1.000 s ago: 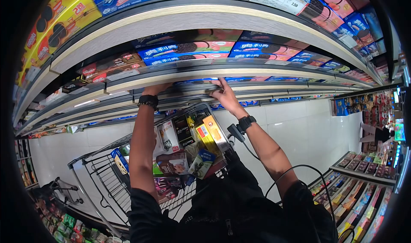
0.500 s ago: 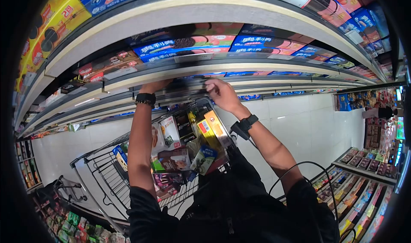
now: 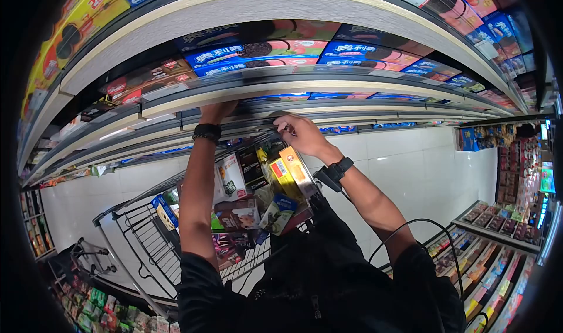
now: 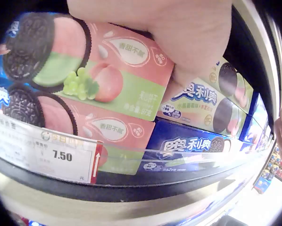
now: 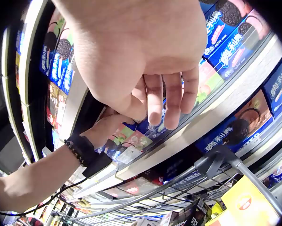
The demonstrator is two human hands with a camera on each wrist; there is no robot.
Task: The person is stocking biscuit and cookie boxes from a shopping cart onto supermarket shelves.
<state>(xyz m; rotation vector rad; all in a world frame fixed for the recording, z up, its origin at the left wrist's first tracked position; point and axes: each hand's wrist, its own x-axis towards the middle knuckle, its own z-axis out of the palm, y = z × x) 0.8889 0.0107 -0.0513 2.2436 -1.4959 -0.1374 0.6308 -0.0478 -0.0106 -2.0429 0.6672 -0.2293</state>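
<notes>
My left hand [image 3: 218,110] reaches into a shelf below the upper ledges. In the left wrist view its heel lies over the top edge of a pink-and-green cookie box [image 4: 131,92] with peach and grapes printed on it; a digit bends down by the box's right end, the other fingers hidden. A similar box [image 4: 115,150] lies beneath, and blue cookie boxes [image 4: 193,146] sit to the right. My right hand [image 3: 302,134] hangs just before the shelf edge, fingers [image 5: 173,101] loosely bent and holding nothing.
A wire shopping cart [image 3: 141,227] with several packages, including a yellow-and-orange box [image 3: 296,171], stands against my body below the shelves. A price tag [image 4: 61,155] fronts the shelf. Wooden shelf edges [image 3: 234,92] overhang the left hand. White floor [image 3: 404,174] lies at right.
My right hand has drawn back from the shelf, a little left and down, its fingers going from outstretched to bent. My left hand stays in the shelf.
</notes>
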